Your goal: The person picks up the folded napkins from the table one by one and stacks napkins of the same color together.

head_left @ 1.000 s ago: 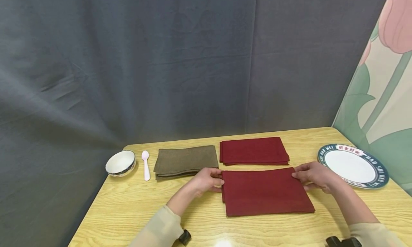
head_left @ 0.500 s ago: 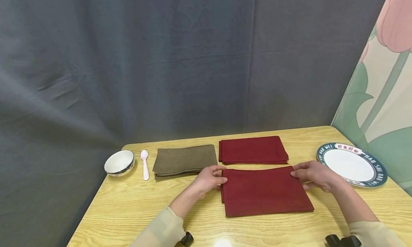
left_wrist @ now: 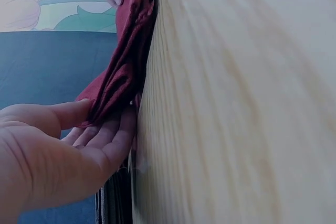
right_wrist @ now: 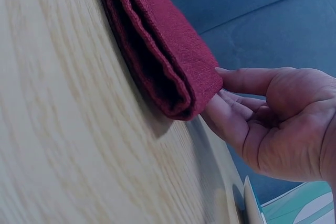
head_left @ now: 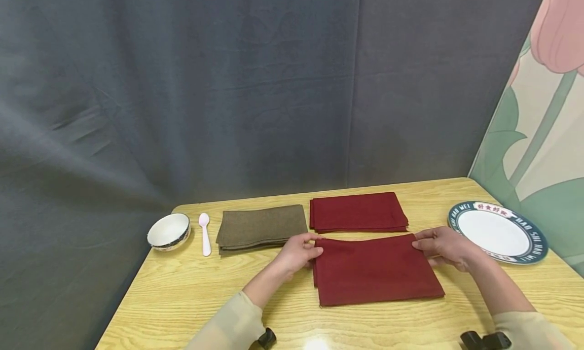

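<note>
A folded dark red cloth napkin (head_left: 376,271) lies at the front middle of the table, its far edge raised a little. My left hand (head_left: 296,253) pinches its far left corner, thumb on top and fingers beneath; the left wrist view shows the layers bunched in that grip (left_wrist: 110,98). At the far right corner my right hand (head_left: 444,248) pinches the cloth between thumb and fingers. In the right wrist view the folded end (right_wrist: 173,77) tilts up off the wood, its layers showing. Just behind lies a second folded red napkin (head_left: 358,213), flat on the table.
A folded brown cloth (head_left: 262,227) lies left of the red ones, close by my left hand. Further left are a pale pink spoon (head_left: 205,233) and a white bowl (head_left: 169,231) near the table edge. A blue-rimmed plate (head_left: 536,248) stands right of my right hand.
The front napkin's far edge has risen slightly between my hands, and its middle sags a bit. My left hand has shifted a little right and up. The other things stay put.
</note>
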The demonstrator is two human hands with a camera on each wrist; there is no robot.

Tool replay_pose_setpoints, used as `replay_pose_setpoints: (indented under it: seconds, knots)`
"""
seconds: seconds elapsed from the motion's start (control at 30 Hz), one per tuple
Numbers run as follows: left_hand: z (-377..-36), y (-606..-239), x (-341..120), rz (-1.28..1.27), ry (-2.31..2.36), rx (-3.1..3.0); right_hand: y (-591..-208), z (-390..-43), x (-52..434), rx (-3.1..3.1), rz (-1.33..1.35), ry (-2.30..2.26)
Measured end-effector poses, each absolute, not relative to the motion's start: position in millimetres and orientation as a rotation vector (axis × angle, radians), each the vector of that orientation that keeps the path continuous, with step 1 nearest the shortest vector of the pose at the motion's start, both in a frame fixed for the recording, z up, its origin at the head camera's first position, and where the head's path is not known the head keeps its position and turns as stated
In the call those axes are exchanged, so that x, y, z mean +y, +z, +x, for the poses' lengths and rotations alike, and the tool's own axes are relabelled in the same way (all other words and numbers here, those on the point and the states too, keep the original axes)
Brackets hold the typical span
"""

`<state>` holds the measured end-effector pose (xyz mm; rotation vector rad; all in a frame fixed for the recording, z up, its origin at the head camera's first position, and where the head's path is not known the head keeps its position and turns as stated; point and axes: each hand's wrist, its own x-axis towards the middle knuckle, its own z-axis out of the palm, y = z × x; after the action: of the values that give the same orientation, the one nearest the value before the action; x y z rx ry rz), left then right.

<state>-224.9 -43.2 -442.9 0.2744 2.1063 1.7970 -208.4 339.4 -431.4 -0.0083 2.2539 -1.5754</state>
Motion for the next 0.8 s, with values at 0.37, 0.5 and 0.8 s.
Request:
replay_pose_setpoints:
  seconds: [0.37,0.5,0.8]
  knots:
    - [-230.1,-443.5,-38.4,0.198,1.990,1.991,-433.7,-211.7,336.5,2.210,-0.041,-1.650]
    - [-233.7,-442.2,-38.6,0.179,2.008,1.998,-433.2,-212.7,334.7,2.210,-0.030,-1.669]
    - [-243.8,-435.5,-39.5,0.184,2.013,2.014,-432.6,-214.2,334.6,2.188,0.001,-1.776]
